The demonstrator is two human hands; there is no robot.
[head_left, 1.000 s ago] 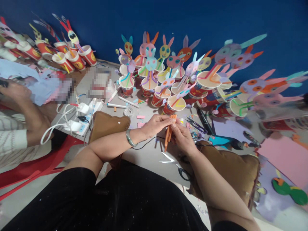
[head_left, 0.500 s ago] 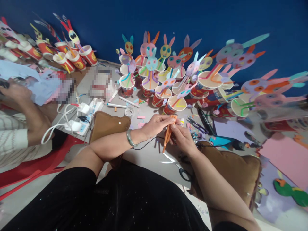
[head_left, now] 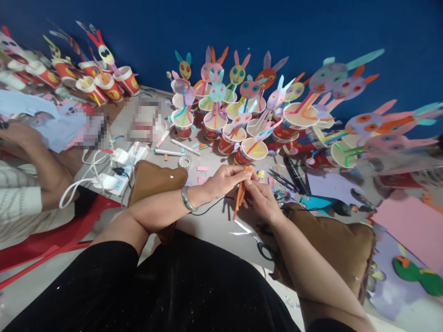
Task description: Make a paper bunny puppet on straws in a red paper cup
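Observation:
Folded orange paper strips [head_left: 239, 199] hang between my two hands above the table, their lower ends pointing down. The fingers of my left hand [head_left: 223, 180] pinch them near the top. My right hand [head_left: 265, 199] grips the same strips from the other side, thumb on the front; its other fingers are partly hidden. Below, open-bladed scissors [head_left: 266, 251] with black handles lie near the table's front edge. A small white glue bottle or stick [head_left: 260, 175] with a yellow band is just behind my right hand.
Paper cups [head_left: 251, 152] with rabbit-faced paper figures stand along the blue wall. Brown cushions [head_left: 157, 180] lie beside both forearms. Left are a power strip [head_left: 133, 157] with white cables and another person's arm [head_left: 51, 168]. Pink paper [head_left: 411, 226] and a black marker [head_left: 296, 174] lie right.
The orange strips have shifted slightly between my fingers, their upper ends now fanned a little. Both hands stay almost in place.

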